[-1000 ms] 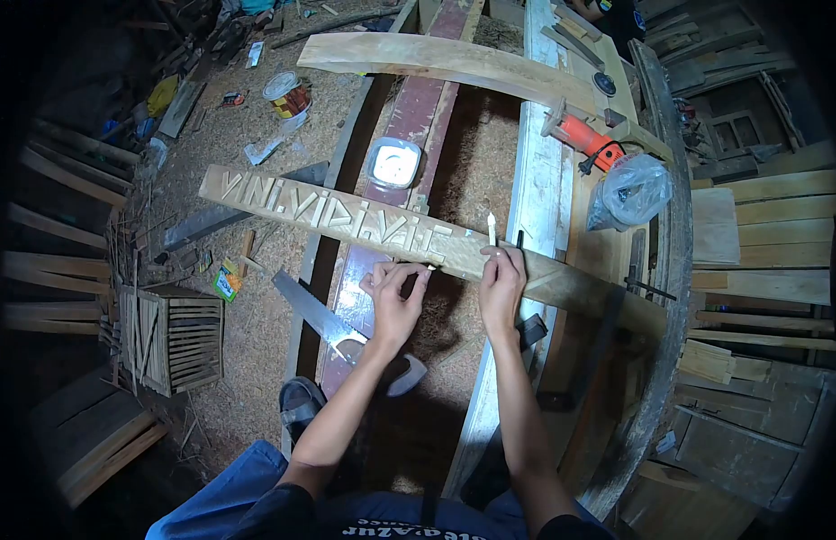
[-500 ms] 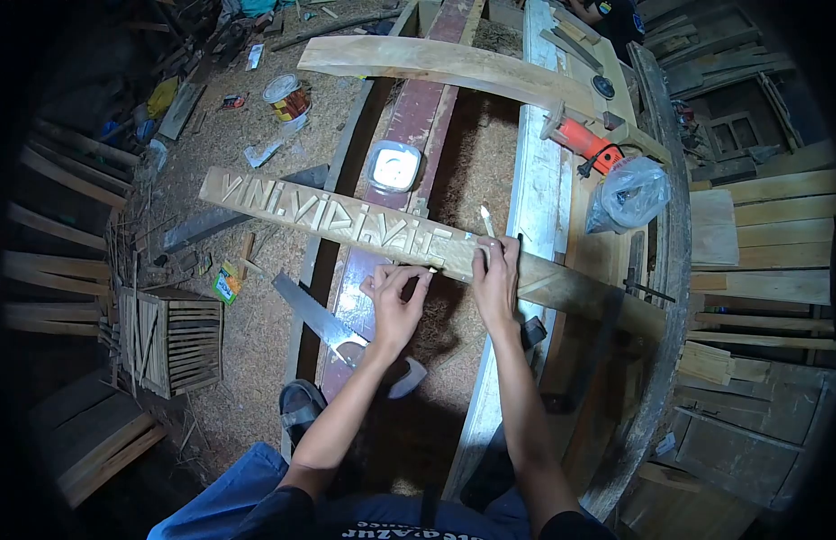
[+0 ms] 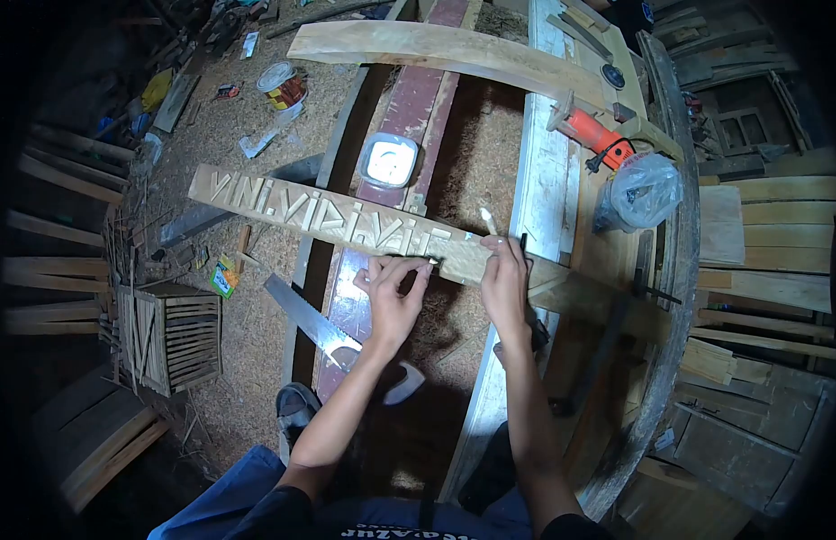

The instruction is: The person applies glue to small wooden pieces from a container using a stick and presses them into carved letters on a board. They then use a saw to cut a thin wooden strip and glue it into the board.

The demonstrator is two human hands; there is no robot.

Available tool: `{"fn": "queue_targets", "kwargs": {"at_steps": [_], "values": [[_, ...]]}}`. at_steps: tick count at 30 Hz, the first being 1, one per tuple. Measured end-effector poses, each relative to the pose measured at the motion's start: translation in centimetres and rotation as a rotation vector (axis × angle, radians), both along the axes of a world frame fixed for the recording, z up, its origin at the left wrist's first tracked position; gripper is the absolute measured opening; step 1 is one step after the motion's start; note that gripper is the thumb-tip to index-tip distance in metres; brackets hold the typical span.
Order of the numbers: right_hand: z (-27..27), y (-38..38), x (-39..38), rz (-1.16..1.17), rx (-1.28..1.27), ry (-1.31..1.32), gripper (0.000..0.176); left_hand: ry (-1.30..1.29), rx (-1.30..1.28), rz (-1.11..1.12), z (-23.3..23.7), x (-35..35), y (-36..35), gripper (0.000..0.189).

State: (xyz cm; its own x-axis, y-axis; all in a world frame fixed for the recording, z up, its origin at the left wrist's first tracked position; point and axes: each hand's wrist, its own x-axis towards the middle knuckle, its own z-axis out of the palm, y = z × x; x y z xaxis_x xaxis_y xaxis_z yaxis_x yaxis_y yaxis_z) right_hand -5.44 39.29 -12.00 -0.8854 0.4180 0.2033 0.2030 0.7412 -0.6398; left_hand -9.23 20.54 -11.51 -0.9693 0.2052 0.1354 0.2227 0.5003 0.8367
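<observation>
A long wooden board [image 3: 346, 216] lies crosswise before me, with raised letter strips [image 3: 323, 214] along its left and middle part. My left hand [image 3: 395, 292] is at the board's near edge, thumb and fingertips pinched round a small pale piece [image 3: 433, 261] just below the last letter. Farther right, my right hand [image 3: 505, 283] rests on the board with its fingers closed round a slim white-tipped tool [image 3: 487, 220]. A dark stick [image 3: 523, 241] rises beside its fingers. Beyond the board stands a square tub of white paste [image 3: 389, 162].
A handsaw [image 3: 310, 319] lies left of my left forearm. Behind the board are a curved plank [image 3: 436, 47], a red angle grinder [image 3: 593, 135] and a plastic bag [image 3: 641, 193]. A paint can [image 3: 281, 85] stands at the back left, a slatted crate [image 3: 170, 337] at the left.
The view has shifted slightly. My left hand keeps its pinch at the board's near edge, while my right hand stays on the board with its fingers a little more drawn together.
</observation>
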Motion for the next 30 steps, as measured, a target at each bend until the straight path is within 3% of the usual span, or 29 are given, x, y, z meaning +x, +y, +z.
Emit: {"fn": "queue_targets", "kwargs": {"at_steps": [3,6,9,17,19,21,23,30], "values": [[-0.2,0.6,0.7,0.003,-0.196,0.081,0.028,0.01,-0.011,-0.01,-0.1,0.4,0.2,0.01],[0.8,0.3,1.2,-0.091,-0.696,0.029,0.023,0.022,-0.013,-0.024,0.1,0.8,0.5,0.01],[1.9,0.7,1.5,-0.061,-0.766,0.088,0.023,0.04,-0.032,-0.017,1.5,1.1,0.9,0.011],[9.1,1.1,3.9,0.078,-0.526,0.172,0.021,-0.065,0.056,0.02,6.2,1.5,1.2,0.012],[10.9,1.4,4.7,0.081,-0.439,0.207,0.02,-0.174,0.418,-0.015,7.4,2.0,1.4,0.012],[12.0,1.8,5.6,0.1,-0.267,0.233,0.02,-0.115,0.508,-0.03,8.5,2.5,2.1,0.013],[12.7,2.1,6.4,0.081,-0.288,0.266,0.022,-0.277,0.679,-0.009,10.3,3.1,2.6,0.013],[14.7,2.9,7.8,0.027,-0.302,0.286,0.018,-0.251,0.74,-0.019,12.5,4.3,4.1,0.017]]}}
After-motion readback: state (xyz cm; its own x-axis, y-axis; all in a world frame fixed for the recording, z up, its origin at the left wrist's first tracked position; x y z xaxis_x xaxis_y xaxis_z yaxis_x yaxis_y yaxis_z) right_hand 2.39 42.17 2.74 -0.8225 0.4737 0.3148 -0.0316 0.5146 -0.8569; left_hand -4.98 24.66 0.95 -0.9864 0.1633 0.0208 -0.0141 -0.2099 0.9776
